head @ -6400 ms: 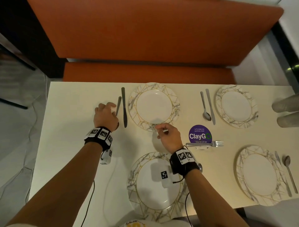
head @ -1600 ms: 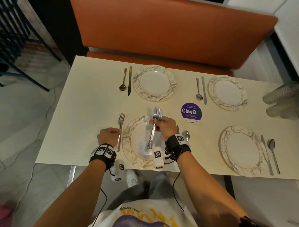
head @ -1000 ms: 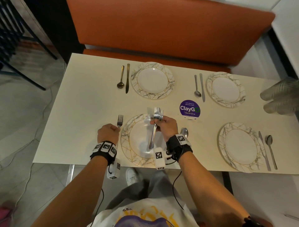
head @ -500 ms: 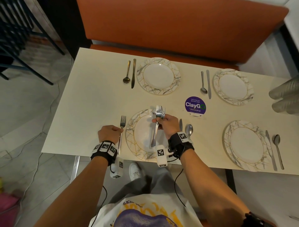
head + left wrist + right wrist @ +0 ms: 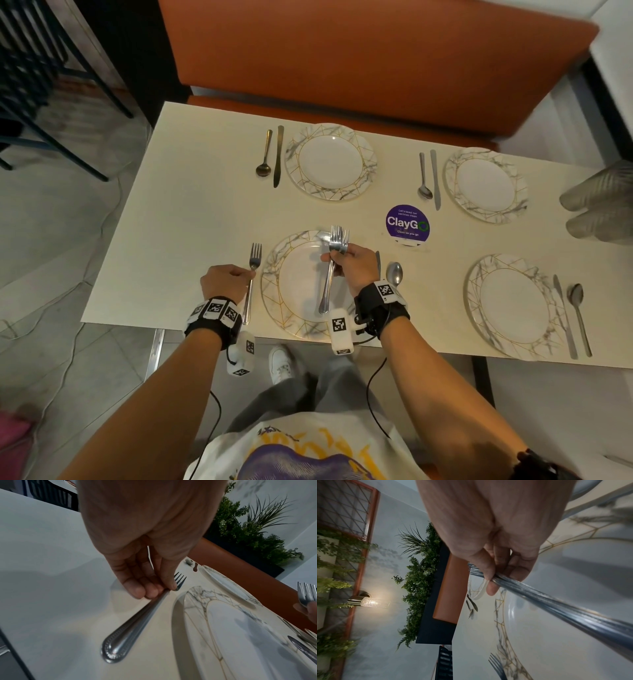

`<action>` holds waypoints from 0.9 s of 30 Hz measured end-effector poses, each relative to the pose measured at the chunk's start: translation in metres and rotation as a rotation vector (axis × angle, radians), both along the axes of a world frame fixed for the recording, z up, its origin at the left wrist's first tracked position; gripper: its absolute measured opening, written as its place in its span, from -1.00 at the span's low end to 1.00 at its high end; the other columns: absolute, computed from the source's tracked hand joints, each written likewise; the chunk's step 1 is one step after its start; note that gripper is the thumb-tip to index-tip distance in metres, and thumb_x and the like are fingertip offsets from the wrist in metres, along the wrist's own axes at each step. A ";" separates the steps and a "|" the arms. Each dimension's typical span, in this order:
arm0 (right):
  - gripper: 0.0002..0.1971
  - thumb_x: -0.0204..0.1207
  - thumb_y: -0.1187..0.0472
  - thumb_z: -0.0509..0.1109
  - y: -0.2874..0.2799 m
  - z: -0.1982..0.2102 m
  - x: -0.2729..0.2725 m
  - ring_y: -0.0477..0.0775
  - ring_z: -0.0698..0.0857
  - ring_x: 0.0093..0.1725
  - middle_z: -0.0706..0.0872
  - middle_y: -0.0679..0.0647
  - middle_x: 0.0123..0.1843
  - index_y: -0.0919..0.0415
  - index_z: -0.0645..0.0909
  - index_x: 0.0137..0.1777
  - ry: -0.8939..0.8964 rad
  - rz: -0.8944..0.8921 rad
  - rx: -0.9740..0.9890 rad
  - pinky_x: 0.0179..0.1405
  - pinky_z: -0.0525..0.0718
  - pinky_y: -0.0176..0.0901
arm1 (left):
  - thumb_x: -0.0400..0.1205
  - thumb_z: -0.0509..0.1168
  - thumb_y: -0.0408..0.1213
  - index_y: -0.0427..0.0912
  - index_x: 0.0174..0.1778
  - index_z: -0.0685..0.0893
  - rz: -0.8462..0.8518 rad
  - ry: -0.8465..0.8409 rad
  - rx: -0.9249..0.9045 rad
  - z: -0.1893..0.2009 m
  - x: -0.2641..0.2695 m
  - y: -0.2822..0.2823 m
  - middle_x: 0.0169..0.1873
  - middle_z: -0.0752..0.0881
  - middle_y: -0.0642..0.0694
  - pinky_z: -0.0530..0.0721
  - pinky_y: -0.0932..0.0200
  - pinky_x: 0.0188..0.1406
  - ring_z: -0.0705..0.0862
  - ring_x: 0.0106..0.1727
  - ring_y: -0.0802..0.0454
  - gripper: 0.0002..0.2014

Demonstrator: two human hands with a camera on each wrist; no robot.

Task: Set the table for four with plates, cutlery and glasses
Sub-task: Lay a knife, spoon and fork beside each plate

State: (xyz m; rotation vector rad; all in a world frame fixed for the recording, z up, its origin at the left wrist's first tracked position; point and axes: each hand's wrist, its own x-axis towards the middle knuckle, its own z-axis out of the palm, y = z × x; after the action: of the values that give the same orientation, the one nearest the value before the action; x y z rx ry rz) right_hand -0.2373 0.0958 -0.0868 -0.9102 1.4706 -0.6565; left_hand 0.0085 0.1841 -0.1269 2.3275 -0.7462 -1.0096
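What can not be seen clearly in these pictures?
- Number of forks in the right hand: the bundle of forks overlaps in the head view and is blurred in the right wrist view.
- Glasses: cut off by the right edge of the head view.
- Knife: mostly hidden behind the right hand.

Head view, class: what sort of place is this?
Probably an office pantry or cafe dining booth: an orange upholstered bench behind a cream table, which bears a "ClayGo" sticker about keeping pantries clean.
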 end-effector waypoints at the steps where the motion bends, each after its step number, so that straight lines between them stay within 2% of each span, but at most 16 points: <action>1: -0.83 0.62 0.36 0.41 0.000 0.000 -0.001 0.13 0.80 -0.05 0.89 0.09 -0.17 0.09 0.76 -0.06 -0.001 -0.001 -0.001 -0.25 0.69 -0.13 | 0.58 0.58 -0.10 -0.12 -0.14 0.91 -0.003 -0.010 -0.003 0.001 0.000 0.001 -0.26 0.88 -0.09 0.74 0.19 -0.08 0.85 -0.15 -0.07 -0.85; 4: -0.81 0.59 0.37 0.42 0.001 0.002 -0.003 0.12 0.78 -0.10 0.89 0.12 -0.15 0.08 0.77 -0.12 0.005 0.002 -0.009 -0.25 0.68 -0.12 | 0.67 0.47 0.01 -0.14 -0.15 0.87 -0.017 -0.063 -0.004 0.013 -0.001 0.000 -0.26 0.85 -0.13 0.75 0.09 -0.07 0.81 -0.15 -0.13 -0.72; 6: -0.81 0.59 0.37 0.42 0.002 0.004 -0.006 0.10 0.77 -0.12 0.88 0.14 -0.14 0.08 0.78 -0.11 0.003 0.003 -0.012 -0.28 0.66 -0.15 | 0.72 0.35 0.11 -0.06 -0.15 0.82 -0.067 -0.146 0.019 0.025 -0.007 -0.002 -0.26 0.81 -0.11 0.66 0.09 -0.11 0.75 -0.15 -0.14 -0.67; 9: -0.85 0.62 0.37 0.40 0.002 0.006 -0.013 0.02 0.78 -0.18 0.88 0.10 -0.17 0.16 0.76 0.03 -0.010 -0.016 -0.022 -0.29 0.67 -0.18 | 0.70 0.33 0.13 -0.02 -0.12 0.79 -0.124 -0.165 -0.083 0.038 -0.025 -0.014 -0.24 0.80 0.00 0.65 0.10 -0.07 0.73 -0.10 -0.06 -0.69; 11: -0.84 0.63 0.38 0.39 0.002 0.009 -0.019 -0.02 0.78 -0.23 0.88 0.07 -0.19 0.21 0.75 0.12 -0.019 -0.034 -0.030 -0.31 0.67 -0.19 | 0.69 0.36 0.09 -0.03 -0.12 0.80 -0.192 -0.104 -0.177 0.044 -0.045 -0.024 -0.25 0.80 0.07 0.69 0.13 -0.04 0.75 -0.11 0.02 -0.72; 14: -0.84 0.60 0.40 0.41 -0.001 0.015 -0.032 -0.02 0.75 -0.30 0.87 0.02 -0.27 0.17 0.74 0.05 -0.027 -0.076 -0.048 -0.32 0.70 -0.18 | 0.65 0.46 0.02 0.03 -0.07 0.82 -0.321 0.071 -0.246 0.053 -0.086 -0.041 -0.17 0.82 0.13 0.63 0.30 -0.07 0.75 -0.10 0.18 -0.84; 18: -0.83 0.53 0.40 0.48 -0.006 0.017 -0.057 0.08 0.79 -0.23 0.88 0.11 -0.21 0.20 0.77 0.07 -0.044 -0.125 -0.058 -0.13 0.80 0.01 | 0.57 0.56 -0.01 0.11 -0.09 0.81 -0.492 0.314 -0.228 0.058 -0.140 -0.059 -0.17 0.87 0.11 0.79 0.11 -0.02 0.84 -0.08 0.12 -0.89; 21: -0.79 0.56 0.46 0.44 -0.012 0.020 -0.082 0.02 0.80 -0.29 0.85 0.22 -0.16 0.30 0.76 0.14 -0.096 -0.187 -0.067 -0.31 0.76 -0.16 | 0.52 0.64 -0.18 -0.04 -0.05 0.83 -0.518 0.351 -0.231 0.065 -0.175 -0.070 -0.19 0.88 -0.02 0.86 0.11 -0.13 0.87 -0.11 0.03 -0.84; 23: -0.78 0.55 0.47 0.44 -0.016 0.023 -0.104 0.04 0.80 -0.29 0.85 0.26 -0.13 0.29 0.76 0.14 -0.121 -0.218 -0.061 -0.34 0.73 -0.19 | 0.51 0.64 -0.27 -0.10 -0.06 0.85 -0.531 0.330 -0.235 0.068 -0.198 -0.079 -0.21 0.88 -0.03 0.85 0.16 -0.16 0.87 -0.15 0.05 -0.85; 25: -0.79 0.53 0.45 0.47 -0.020 0.022 -0.124 0.09 0.77 -0.31 0.85 0.31 -0.11 0.26 0.78 0.12 -0.115 -0.231 -0.054 -0.34 0.73 -0.15 | 0.53 0.62 -0.30 -0.08 -0.08 0.85 -0.556 0.316 -0.223 0.066 -0.215 -0.088 -0.21 0.88 -0.01 0.85 0.14 -0.09 0.87 -0.16 0.06 -0.88; 27: -0.79 0.50 0.44 0.51 -0.028 0.022 -0.152 0.15 0.78 -0.27 0.85 0.34 -0.09 0.23 0.79 0.08 -0.118 -0.251 -0.050 -0.24 0.78 -0.03 | 0.55 0.60 -0.32 -0.06 -0.09 0.84 -0.587 0.308 -0.209 0.067 -0.242 -0.098 -0.21 0.88 -0.02 0.86 0.07 -0.02 0.88 -0.16 0.02 -0.90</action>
State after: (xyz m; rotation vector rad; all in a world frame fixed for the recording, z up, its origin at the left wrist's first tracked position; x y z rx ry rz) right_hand -0.3892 0.0680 -0.0652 -0.7178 1.4795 -0.9197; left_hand -0.2333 0.0860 -0.0601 1.7462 -1.3675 -1.4117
